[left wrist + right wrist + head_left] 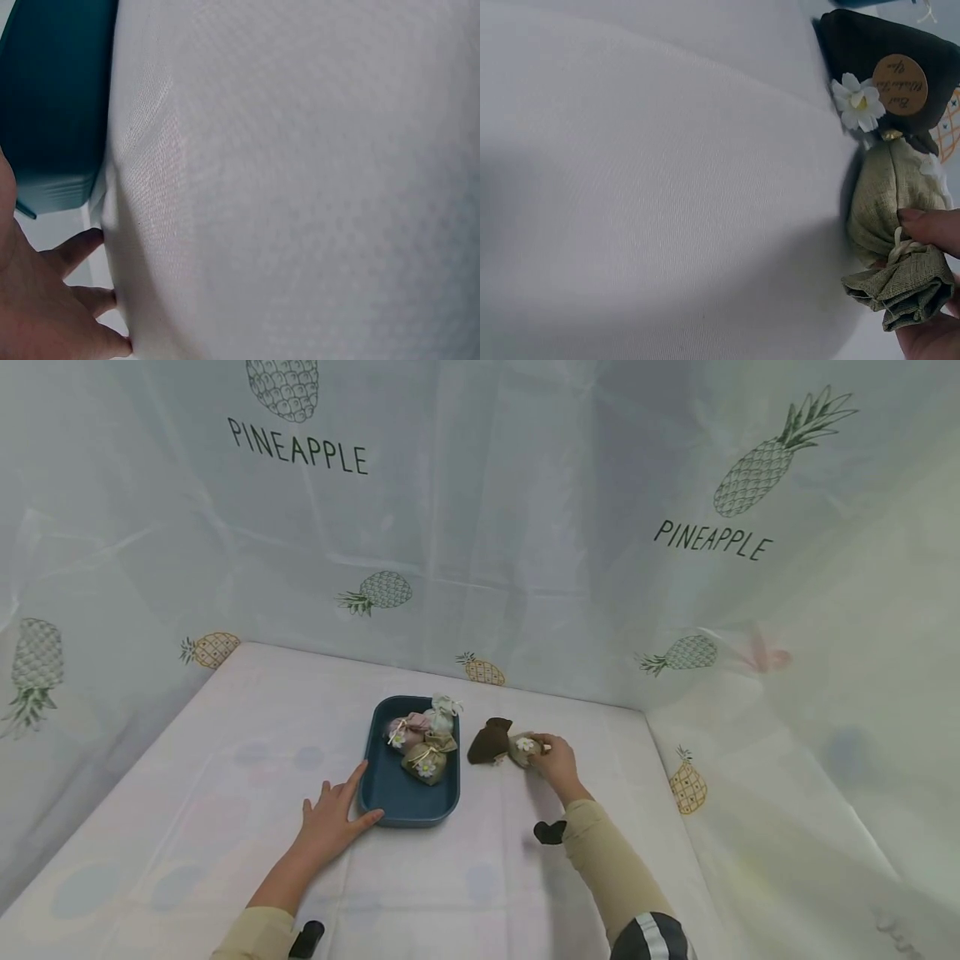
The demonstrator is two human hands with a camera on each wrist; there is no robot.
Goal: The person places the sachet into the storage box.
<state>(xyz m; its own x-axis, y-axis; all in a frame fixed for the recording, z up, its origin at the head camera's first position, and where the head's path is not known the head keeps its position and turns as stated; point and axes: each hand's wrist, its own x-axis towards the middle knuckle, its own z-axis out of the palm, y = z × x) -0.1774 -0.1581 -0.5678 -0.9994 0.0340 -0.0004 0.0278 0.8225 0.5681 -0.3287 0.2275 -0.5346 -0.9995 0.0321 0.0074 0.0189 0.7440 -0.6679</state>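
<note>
A blue tray [408, 806] holds three small drawstring pouches: a pink pouch [411, 727], a pale green pouch [442, 714] and an olive pouch [426, 762] with a white flower. My left hand [333, 818] touches the tray's left edge, fingers spread, some fingertips on the cloth in the left wrist view. Right of the tray, my right hand [557, 766] pinches a beige-green pouch [896, 195] near its tied neck. This pouch rests on the table against a dark brown pouch [885, 64], which bears a white flower and a round tag.
A white cloth [247, 777] with faint coloured dots covers the table. Behind and beside it hangs a pale curtain [480, 527] printed with pineapples. Dark straps sit near both wrists.
</note>
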